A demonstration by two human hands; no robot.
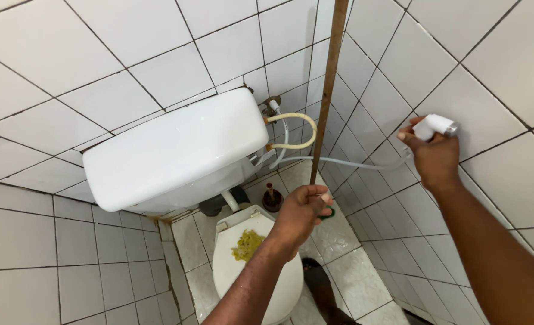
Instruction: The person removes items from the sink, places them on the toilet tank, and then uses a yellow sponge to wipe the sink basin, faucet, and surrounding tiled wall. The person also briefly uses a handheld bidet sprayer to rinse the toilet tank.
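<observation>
My right hand [437, 157] is raised against the tiled right wall, closed round a white hand sprayer [435, 125] whose nozzle points right. Its grey hose [345, 162] runs left toward the valve behind the cistern. My left hand [300, 212] grips the lower part of a long brown wooden stick [330, 78] that stands nearly upright in the wall corner. A small green part [328, 212] shows just under that fist. Below it sits a white toilet [231, 274] with its lid down and a yellow-green smear [247, 245] on the lid.
A white cistern [176, 156] hangs on the back wall, with a beige looped hose [300, 129] at its right end. A small dark round object [272, 198] stands on the floor behind the bowl. My foot [318, 277] is beside the toilet. Tiled walls close in on three sides.
</observation>
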